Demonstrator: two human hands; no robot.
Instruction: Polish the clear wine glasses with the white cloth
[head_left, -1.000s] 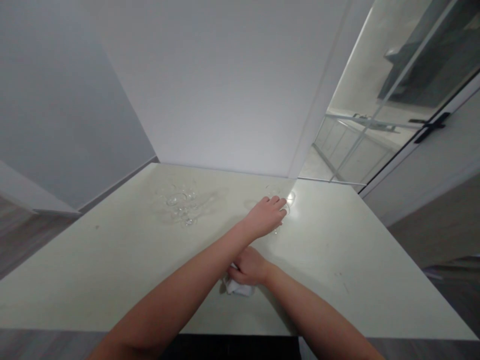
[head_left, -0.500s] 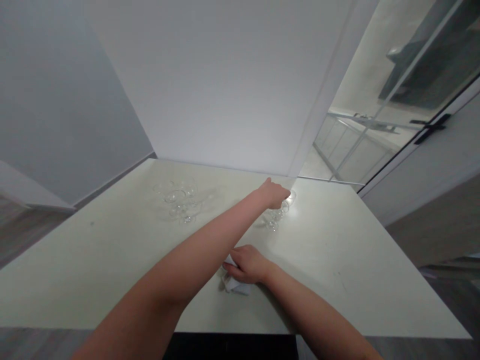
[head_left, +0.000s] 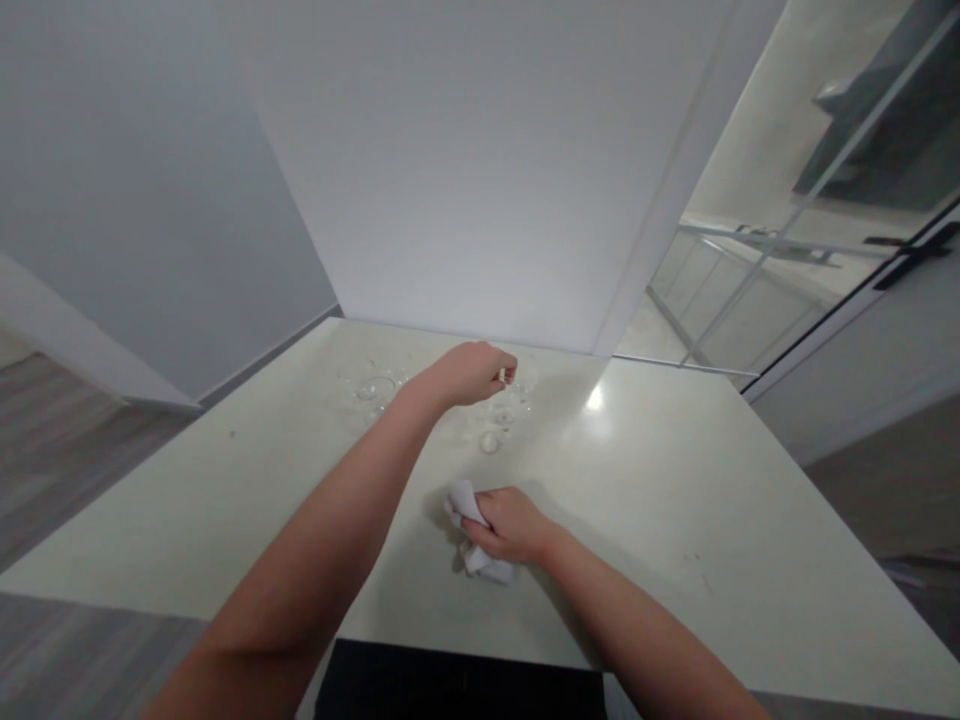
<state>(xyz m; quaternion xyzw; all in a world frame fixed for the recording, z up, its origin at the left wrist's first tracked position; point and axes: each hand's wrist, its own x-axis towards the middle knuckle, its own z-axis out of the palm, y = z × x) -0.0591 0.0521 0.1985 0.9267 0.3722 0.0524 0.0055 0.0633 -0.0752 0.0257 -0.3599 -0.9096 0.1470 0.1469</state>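
Note:
My left hand (head_left: 471,372) is stretched out over the far part of the pale table (head_left: 675,480), its fingers closed on the rim of a clear stemmed glass (head_left: 501,415) that hangs tilted below it. My right hand (head_left: 508,523) rests nearer me on the table, gripping a crumpled white cloth (head_left: 474,540). Left of my left hand, more clear glasses (head_left: 375,388) stand near the wall; they are hard to make out.
A white wall rises right behind the table. To the right is a glass partition (head_left: 750,270) with a black door handle (head_left: 911,255). Wooden floor (head_left: 52,440) shows at the left. A dark edge (head_left: 457,680) runs under the table's near side.
My left hand closed on the glass at the far right and has carried it leftward, toward the table's middle. My right hand stayed on the cloth. The camera view shifted right.

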